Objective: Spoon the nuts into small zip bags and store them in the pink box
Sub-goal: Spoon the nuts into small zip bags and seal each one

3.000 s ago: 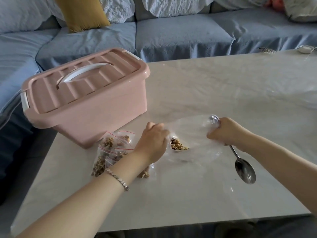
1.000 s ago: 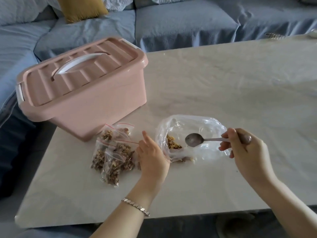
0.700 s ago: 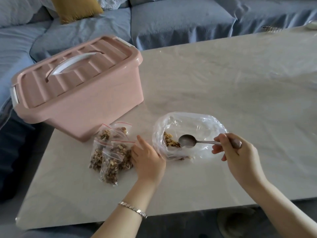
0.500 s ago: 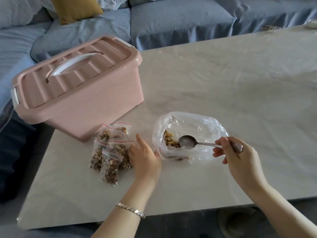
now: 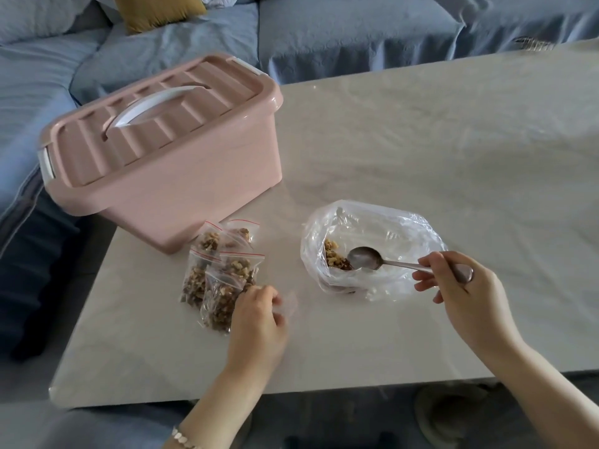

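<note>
The right grip [image 5: 463, 293] pinches a slim metal spoon [image 5: 364, 258], its bowl against brown nuts [image 5: 334, 257] in a clear plastic bag [image 5: 389, 228]; the left grip [image 5: 259, 319] pinches a small clear zip bag [image 5: 290, 303] (blurred) beside filled zip bags [image 5: 220, 280].

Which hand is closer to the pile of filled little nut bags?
Left. The left hand sits at the near edge of the filled bags; the right hand holds the spoon in the big clear bag, farther off.

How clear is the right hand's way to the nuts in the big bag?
Probably yes: the big bag gapes toward the right hand, and the spoon it holds sits inside beside the nuts.
</note>
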A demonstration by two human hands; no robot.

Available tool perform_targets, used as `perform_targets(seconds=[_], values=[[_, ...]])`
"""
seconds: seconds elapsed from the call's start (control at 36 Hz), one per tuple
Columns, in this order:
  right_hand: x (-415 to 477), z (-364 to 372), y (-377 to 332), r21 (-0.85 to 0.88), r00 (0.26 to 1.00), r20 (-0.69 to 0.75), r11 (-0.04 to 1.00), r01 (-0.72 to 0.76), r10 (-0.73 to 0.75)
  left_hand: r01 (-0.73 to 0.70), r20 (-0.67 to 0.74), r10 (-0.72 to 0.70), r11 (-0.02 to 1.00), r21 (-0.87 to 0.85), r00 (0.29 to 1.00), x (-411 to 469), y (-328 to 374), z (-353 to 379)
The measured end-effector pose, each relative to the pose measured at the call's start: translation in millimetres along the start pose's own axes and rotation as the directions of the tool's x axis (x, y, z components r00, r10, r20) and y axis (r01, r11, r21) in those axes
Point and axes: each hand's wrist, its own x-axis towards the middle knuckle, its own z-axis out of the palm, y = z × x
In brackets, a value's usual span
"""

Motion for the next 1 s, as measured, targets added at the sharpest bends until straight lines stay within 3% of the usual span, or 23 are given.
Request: perform_targets(seconds=[0.11,0.22,0.44,0.56,0.67,0.83,1.0], values=[[-0.6,0.9,0.3,-0.003,1.0,0.0,1.0,-0.002,0.002,-0.144,0.227,0.125,0.987,0.069,0.966,-0.9,-0.3,-1.9],[-0.3,0.9,-0.1,-0.018,1.0,0.0,1.0,0.003,-0.003,-0.103,0.369,0.073,0.993,0.063,0.927,-0.9,5.5,-7.4],[-0.8,0.3,-4.9,-0.027,1.0,0.009,1.0,0.002,-0.002,-0.071,0.426,0.025,0.993,0.092,0.904,12.3,10.1,-5.9],[-1.5,0.6,-5.0,-0.032,1.0,0.009,0.999,-0.003,0.003,0.066,0.329,-0.039,0.995,-0.072,0.943,9.8,7.0,-3.0],[-3.5,1.9,-5.4,-0.003,1.0,0.0,1.0,0.007,-0.007,0.223,0.257,-0.149,0.932,-0.285,0.955,7.2,11.2,-2.9],[-7.7,7.1,-5.5,0.027,1.0,0.008,1.0,-0.005,0.005,0.219,0.165,-0.161,0.871,-0.441,0.973,14.3,30.9,-1.4],[-12.9,16.3,-4.0,0.027,1.0,0.021,0.999,-0.018,0.017,0.366,0.342,-0.21,0.788,-0.496,0.916,32.8,52.0,4.1]])
